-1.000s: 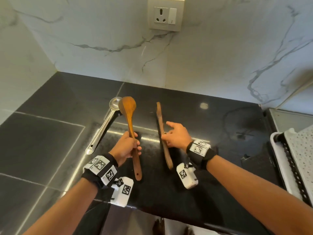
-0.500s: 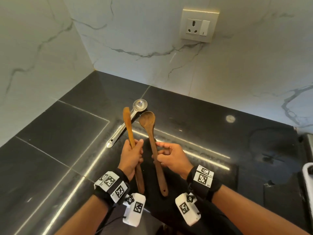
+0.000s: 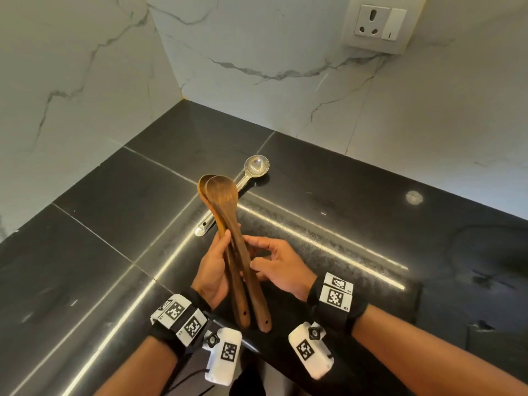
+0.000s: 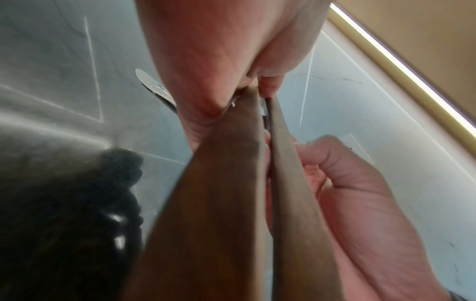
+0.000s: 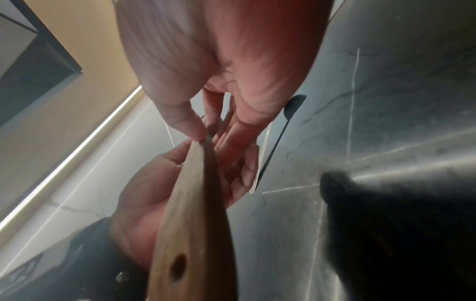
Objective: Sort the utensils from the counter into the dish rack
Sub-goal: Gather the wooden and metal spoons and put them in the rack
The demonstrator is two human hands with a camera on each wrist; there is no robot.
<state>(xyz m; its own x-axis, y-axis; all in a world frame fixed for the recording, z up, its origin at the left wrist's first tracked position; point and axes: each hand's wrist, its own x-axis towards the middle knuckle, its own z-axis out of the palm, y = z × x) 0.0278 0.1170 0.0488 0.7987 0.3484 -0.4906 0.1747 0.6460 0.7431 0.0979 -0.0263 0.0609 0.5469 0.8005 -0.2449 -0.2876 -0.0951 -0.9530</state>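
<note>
Both wooden utensils have come together since half a second ago: back then each hand held one apart from the other, now the dark brown wooden spoon and the lighter wooden spatula behind it are stacked side by side, bowls overlapping, handles running down between the palms. The left hand is wrapped around the two shafts about midway, thumb up along the wood, so it's grasping the pair. The right hand sits just beside them with fingers loosely curled and its fingertips on the spoon's handle; it looks more like steadying than a real grip. The long stainless steel ladle with a round bowl lies flat on the glossy black stone desk, just behind the wooden pair. No dish rack shows in these views. Handling guess: the wood is light, stiff and not slippery, so one hand around both mid-shafts should carry them fine, though they could scissor apart if the grip loosens. The ladle looks heavier and slicker, so it's probably best picked up along the handle near the bowl end.
</note>
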